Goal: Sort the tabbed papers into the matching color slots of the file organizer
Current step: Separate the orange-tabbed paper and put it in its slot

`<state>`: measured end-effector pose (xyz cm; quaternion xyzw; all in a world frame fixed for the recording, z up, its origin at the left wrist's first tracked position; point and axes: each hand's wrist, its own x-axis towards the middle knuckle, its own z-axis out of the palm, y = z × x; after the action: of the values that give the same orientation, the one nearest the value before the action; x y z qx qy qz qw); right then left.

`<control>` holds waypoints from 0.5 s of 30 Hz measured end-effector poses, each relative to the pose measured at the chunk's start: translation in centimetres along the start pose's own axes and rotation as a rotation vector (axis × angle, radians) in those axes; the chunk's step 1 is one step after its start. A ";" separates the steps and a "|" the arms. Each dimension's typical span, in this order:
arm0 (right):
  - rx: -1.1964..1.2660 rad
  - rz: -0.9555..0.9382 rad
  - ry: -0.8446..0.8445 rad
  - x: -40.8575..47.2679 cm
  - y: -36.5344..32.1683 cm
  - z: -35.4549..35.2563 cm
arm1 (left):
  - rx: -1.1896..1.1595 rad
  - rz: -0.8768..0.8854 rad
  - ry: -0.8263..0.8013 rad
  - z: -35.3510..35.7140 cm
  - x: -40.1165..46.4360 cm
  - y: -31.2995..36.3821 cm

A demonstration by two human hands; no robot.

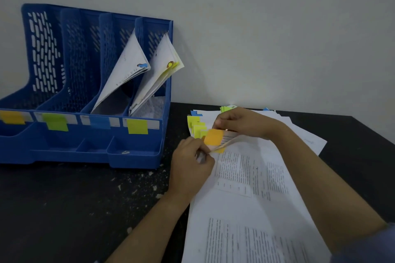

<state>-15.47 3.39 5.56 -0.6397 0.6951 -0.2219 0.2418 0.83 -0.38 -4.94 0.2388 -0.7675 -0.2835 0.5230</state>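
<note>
A blue file organizer (136,156) stands at the left against the wall, its four slots labelled orange (12,117), green (56,122), blue (100,123) and yellow (137,126). Blue-tabbed papers (126,66) lean in the third slot, yellow-tabbed papers (162,64) in the fourth. A stack of printed papers (245,188) lies on the black table to the right. My left hand (191,164) pinches the lifted corner of the top sheet, which carries an orange tab (213,137). My right hand (241,123) grips the same corner from above.
Yellow tabs (195,126), blue tabs (195,112) and green tabs (227,108) stick out of the stack's far edge. The black table (74,209) is speckled with white flecks. A grey wall (256,38) closes the back. The organizer's front trays (132,151) hold a small scrap.
</note>
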 end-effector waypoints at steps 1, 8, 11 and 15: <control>0.004 0.011 -0.003 -0.5 -0.1 -0.1 | -0.042 -0.011 0.004 0.0 0.0 0.1; -0.018 -0.075 0.082 -2.8 -1.4 -0.5 | -0.314 -0.144 0.023 0.2 0.2 1.4; -0.001 -0.086 0.201 -3.4 -2.2 -0.9 | -0.411 -0.247 -0.129 0.1 0.3 2.1; 0.001 -0.086 0.319 -4.5 -3.4 -0.3 | -0.515 -0.315 -0.328 0.1 0.2 2.8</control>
<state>-12.72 7.57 8.09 -0.6253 0.6967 -0.3310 0.1188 0.43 1.52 -2.90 0.1658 -0.6984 -0.5798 0.3856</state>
